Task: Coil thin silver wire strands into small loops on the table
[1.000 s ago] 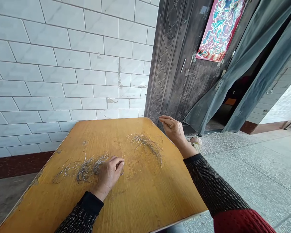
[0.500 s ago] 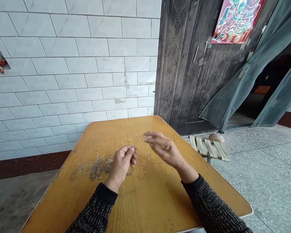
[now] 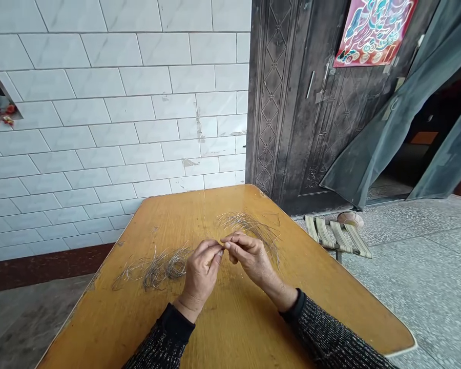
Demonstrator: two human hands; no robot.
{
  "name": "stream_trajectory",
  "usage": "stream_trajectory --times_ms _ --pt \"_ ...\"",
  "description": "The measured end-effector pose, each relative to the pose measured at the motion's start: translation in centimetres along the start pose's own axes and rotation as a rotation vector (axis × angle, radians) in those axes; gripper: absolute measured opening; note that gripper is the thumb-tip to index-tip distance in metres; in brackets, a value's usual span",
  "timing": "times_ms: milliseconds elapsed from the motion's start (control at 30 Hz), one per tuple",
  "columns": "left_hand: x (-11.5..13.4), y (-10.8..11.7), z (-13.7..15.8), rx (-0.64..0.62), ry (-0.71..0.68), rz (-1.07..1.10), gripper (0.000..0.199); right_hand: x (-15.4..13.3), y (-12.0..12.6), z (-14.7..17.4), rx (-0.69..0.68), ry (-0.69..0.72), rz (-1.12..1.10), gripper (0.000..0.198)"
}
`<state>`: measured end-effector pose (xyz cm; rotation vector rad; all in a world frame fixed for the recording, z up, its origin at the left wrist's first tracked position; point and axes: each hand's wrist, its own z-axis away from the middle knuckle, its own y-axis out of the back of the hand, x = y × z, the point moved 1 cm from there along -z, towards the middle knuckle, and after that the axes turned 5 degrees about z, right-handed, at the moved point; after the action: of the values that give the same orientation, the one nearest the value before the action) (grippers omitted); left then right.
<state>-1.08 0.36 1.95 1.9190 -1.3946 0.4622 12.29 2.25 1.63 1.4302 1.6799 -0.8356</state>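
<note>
Above the middle of the wooden table (image 3: 230, 328), my left hand (image 3: 203, 271) and my right hand (image 3: 251, 259) meet with their fingertips pinched together. A thin wire (image 3: 205, 207) stands up behind my left hand; its lower part is hidden by the fingers. Both hands are closed at the wire, though the short piece between the fingertips is barely visible. To the left of my left hand lies a tangled heap of curled wires (image 3: 155, 271). Beyond my right hand, a bundle of straighter wires (image 3: 249, 223) is spread out, partly covered by that hand.
A white tiled wall (image 3: 111, 113) stands past the table's far edge. At the right are a dark metal door (image 3: 292, 113) and a grey-green curtain (image 3: 384, 133). A folding stool (image 3: 336, 236) with woven straps sits on the floor beside the table.
My right hand has come down and left from over the straighter wires, its fingers closing beside my left hand's fingertips. A thin upright wire now shows. The view has shifted slightly.
</note>
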Motion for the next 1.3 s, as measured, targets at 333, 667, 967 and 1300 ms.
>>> stream_trajectory --times_ms 333,667,967,1300 --pt "-1.4 -0.2 0.2 0.205 0.468 0.408 0.032 1.0 1.2 -0.6 0.161 -0.197 -0.258 0.025" --pt "-1.0 -0.8 0.4 0.174 0.659 0.892 0.029 1.2 0.7 -0.3 0.083 -0.335 -0.446 0.024" --pt "-1.0 -1.0 0.5 0.207 0.659 0.856 0.03 1.0 0.8 -0.2 0.049 -0.35 -0.437 0.031" --pt "-1.2 0.1 0.3 0.003 0.345 0.111 0.031 1.7 1.1 0.0 -0.124 -0.132 0.082 0.022"
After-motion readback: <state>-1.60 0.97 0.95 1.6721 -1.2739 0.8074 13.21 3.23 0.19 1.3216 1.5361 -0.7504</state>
